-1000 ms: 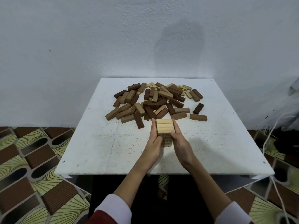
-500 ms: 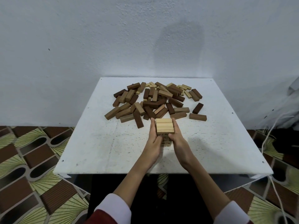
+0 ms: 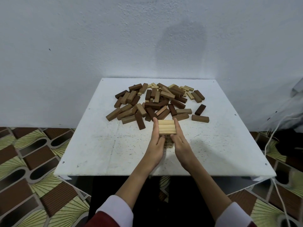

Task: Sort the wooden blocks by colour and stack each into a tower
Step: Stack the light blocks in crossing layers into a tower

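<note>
A short tower of light wooden blocks (image 3: pixel 167 129) stands on the white table (image 3: pixel 101 145), a little in front of the loose pile. Its top layer shows three pale blocks side by side. My left hand (image 3: pixel 156 145) presses flat against the tower's left side. On the opposite side my right hand (image 3: pixel 179 143) presses against it, so the tower is squeezed between both palms. Behind it lies a heap of mixed blocks (image 3: pixel 157 102) in dark brown, mid brown and pale wood.
Two dark blocks (image 3: pixel 200 118) lie apart at the pile's right. Bare table surface stretches left and right of my hands. A white wall rises behind the table. White cables (image 3: pixel 270 140) hang off the right side above the patterned floor.
Both hands stay pressed on the tower's sides, with only a slight shift of the fingers. The pile has not moved.
</note>
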The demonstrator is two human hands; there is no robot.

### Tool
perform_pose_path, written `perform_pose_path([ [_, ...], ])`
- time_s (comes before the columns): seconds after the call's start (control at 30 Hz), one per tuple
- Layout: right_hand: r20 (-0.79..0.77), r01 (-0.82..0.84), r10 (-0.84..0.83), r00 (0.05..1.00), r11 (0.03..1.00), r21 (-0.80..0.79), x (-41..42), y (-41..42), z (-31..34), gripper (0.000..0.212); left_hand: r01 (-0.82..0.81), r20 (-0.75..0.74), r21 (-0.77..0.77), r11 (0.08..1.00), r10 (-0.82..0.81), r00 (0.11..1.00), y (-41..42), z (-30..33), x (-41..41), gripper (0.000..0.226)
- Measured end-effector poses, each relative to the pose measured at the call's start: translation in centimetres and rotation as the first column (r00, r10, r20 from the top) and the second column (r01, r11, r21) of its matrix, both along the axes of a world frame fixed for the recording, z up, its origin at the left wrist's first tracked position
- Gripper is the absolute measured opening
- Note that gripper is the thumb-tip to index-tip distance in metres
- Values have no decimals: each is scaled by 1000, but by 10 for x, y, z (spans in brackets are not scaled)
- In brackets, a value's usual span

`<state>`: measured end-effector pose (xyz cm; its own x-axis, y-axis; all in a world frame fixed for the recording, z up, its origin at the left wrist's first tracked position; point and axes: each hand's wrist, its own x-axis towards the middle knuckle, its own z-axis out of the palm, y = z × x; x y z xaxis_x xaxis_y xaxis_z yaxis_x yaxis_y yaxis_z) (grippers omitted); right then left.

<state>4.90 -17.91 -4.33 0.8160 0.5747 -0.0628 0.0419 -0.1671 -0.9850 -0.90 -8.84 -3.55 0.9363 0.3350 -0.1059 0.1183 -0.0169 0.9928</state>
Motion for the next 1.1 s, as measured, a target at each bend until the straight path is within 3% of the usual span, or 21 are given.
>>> perform_pose_path([
  [0.3, -1, -24, 24, 1000, 1000, 13, 3, 0, -5, 56, -8, 14, -25, 1000, 8, 1000, 0, -1, -1, 59],
  [0.43, -69, 1, 8, 998, 993, 122, 6, -2, -7, 72, -15, 44, -105, 994, 20, 999, 0, -1, -3, 64],
  [0.57, -129, 10, 11, 992, 986, 165, 5, -2, -8, 39, -5, 48, -143, 990, 12, 999, -2, 0, -4, 71],
  [0.77, -160, -29, 48, 986, 993, 116, 4, 2, -16, 53, -2, 19, -145, 989, 4, 1000, -4, -2, -4, 77],
  [1.1, -189, -10, 41, 981, 987, 160, 5, 4, -18, 56, 10, 8, -130, 991, -9, 1000, -4, -2, -4, 78],
])
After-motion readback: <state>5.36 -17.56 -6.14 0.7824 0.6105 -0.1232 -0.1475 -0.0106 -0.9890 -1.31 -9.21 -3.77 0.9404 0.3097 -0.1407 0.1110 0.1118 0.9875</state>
